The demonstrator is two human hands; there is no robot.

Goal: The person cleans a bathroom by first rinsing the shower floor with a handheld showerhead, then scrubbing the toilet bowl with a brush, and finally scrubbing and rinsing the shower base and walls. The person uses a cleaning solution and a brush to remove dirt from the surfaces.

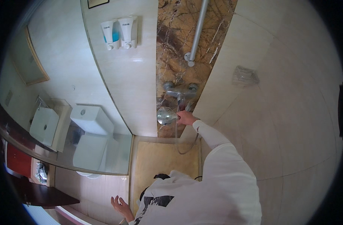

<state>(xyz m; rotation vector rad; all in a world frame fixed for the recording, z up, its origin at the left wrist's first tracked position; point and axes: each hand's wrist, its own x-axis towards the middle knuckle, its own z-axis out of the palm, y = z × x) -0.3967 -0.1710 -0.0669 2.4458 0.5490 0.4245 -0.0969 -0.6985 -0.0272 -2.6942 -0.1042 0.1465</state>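
Note:
My right hand (pixel 185 117) is closed round the handle of a chrome shower head (pixel 165 116), held just below the wall-mounted shower mixer tap (pixel 180 91). The round head points to the left, and its metal hose (pixel 185 152) hangs in a loop beneath my wrist. At the lower left, my left hand (pixel 121 207) holds nothing; its fingers are apart and slightly bent. My palm hides most of the handle.
A metal rail (pixel 198 33) runs up the brown marble strip. Two soap dispensers (pixel 119 33) hang left of it, and a soap dish (pixel 246 76) right. Beyond a glass partition (pixel 104 95) stand a toilet (pixel 92 140) and washbasin (pixel 44 125). A yellowish mat (pixel 156 157) covers the floor.

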